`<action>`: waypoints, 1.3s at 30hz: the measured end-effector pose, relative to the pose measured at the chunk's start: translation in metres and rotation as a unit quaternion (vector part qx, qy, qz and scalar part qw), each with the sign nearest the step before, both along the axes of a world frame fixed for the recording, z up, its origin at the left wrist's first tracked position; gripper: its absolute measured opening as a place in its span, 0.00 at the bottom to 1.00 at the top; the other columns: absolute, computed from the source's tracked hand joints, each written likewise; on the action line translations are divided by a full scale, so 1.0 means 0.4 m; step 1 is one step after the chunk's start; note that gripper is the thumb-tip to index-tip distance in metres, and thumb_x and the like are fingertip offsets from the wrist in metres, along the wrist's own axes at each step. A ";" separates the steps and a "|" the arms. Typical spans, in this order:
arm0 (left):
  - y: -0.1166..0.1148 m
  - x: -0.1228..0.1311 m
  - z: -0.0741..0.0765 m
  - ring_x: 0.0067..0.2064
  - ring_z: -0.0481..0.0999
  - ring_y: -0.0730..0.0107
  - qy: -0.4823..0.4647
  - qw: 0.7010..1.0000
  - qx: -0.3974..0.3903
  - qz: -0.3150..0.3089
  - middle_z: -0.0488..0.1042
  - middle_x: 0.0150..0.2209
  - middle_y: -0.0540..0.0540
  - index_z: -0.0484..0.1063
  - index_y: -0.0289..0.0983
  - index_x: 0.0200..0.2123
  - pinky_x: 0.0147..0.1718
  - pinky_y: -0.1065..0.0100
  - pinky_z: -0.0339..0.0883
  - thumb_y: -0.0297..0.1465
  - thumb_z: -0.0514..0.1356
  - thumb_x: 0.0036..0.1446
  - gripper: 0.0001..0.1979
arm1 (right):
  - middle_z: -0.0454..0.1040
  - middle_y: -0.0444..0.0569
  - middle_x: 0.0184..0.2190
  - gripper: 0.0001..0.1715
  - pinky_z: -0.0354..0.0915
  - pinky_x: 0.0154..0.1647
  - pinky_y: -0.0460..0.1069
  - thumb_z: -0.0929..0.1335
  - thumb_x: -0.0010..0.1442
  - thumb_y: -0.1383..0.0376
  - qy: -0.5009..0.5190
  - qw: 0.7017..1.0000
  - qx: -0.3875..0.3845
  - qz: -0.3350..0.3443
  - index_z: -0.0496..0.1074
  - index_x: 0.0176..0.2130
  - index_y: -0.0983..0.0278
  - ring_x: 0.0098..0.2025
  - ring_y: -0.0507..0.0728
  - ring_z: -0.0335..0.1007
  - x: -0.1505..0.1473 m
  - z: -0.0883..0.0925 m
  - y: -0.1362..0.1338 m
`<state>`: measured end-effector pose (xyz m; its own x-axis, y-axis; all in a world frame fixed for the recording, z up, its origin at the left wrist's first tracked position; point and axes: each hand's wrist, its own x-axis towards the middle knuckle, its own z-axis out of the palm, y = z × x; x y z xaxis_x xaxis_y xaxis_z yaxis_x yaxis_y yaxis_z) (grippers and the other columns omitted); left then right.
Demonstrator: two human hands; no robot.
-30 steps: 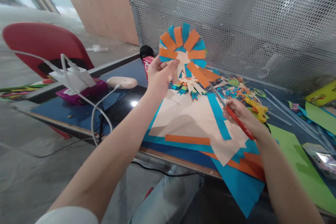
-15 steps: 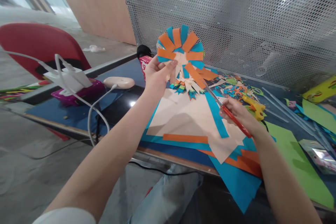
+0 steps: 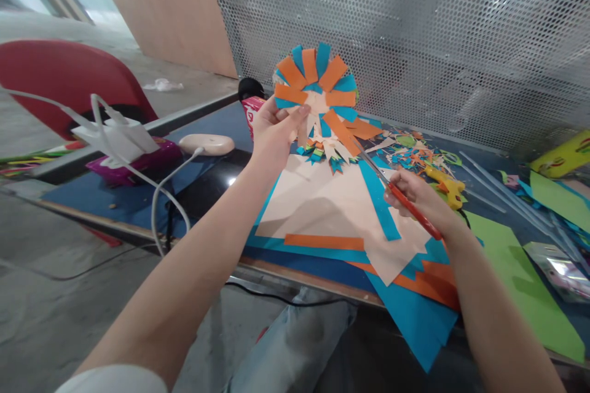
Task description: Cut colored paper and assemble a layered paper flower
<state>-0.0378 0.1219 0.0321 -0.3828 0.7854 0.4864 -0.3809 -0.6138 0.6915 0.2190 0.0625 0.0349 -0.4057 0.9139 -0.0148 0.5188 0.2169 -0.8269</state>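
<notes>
My left hand [image 3: 276, 129] pinches a round paper rosette [image 3: 316, 100] by its lower left side, thumb in front. Orange and blue paper strips ring its pale middle, and pointed paper tails [image 3: 329, 150] hang below. In my right hand [image 3: 410, 196] is a pair of scissors [image 3: 405, 206] with red handles. Its blades reach the lower end of an orange strip [image 3: 341, 132] at the rosette's lower right; whether they close on the paper I cannot make out. Under both hands lie pale paper sheets [image 3: 318, 202], a blue strip [image 3: 380, 199] and a loose orange strip [image 3: 324, 241].
Paper scraps [image 3: 415, 150] and a yellow glue gun [image 3: 446, 187] lie to the right, with glue sticks [image 3: 507, 196] and green paper [image 3: 520, 282] beyond. Left are a white charger [image 3: 117, 135] with cables and a red chair [image 3: 74, 80]. A perforated metal panel [image 3: 405, 31] stands behind.
The whole view has shifted very slightly. Both hands, the rosette and the scissors keep almost the same positions relative to each other.
</notes>
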 end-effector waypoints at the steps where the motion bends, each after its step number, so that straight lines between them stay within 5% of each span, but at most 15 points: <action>1: 0.000 0.000 0.000 0.21 0.69 0.79 0.000 1.000 -0.004 0.002 0.69 0.21 0.53 0.69 0.37 0.26 0.18 0.76 0.59 0.28 0.69 0.38 0.12 | 0.60 0.40 0.22 0.20 0.48 0.18 0.44 0.66 0.51 0.50 0.003 1.000 -0.003 -0.001 0.56 0.31 0.60 0.22 0.48 0.53 0.000 0.000 0.000; 33: 0.006 -0.005 -0.011 0.20 0.68 0.78 0.033 0.999 0.005 0.021 0.67 0.19 0.54 0.70 0.40 0.27 0.15 0.75 0.60 0.35 0.70 0.36 0.15 | 0.59 0.39 0.20 0.24 0.46 0.16 0.44 0.66 0.49 0.45 0.017 0.999 -0.024 -0.013 0.57 0.29 0.61 0.18 0.47 0.50 0.001 0.006 0.001; 39: 0.003 -0.001 -0.006 0.24 0.71 0.75 0.021 1.000 0.001 0.018 0.66 0.18 0.54 0.70 0.40 0.27 0.21 0.74 0.64 0.34 0.71 0.35 0.15 | 0.58 0.38 0.18 0.24 0.45 0.15 0.45 0.68 0.46 0.46 -0.009 1.000 -0.002 -0.013 0.56 0.28 0.60 0.16 0.46 0.47 -0.001 0.007 0.000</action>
<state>-0.0384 0.1231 0.0295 -0.3895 0.7702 0.5051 -0.3285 -0.6285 0.7050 0.2187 0.0624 0.0378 -0.3817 0.9239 -0.0255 0.5384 0.1999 -0.8186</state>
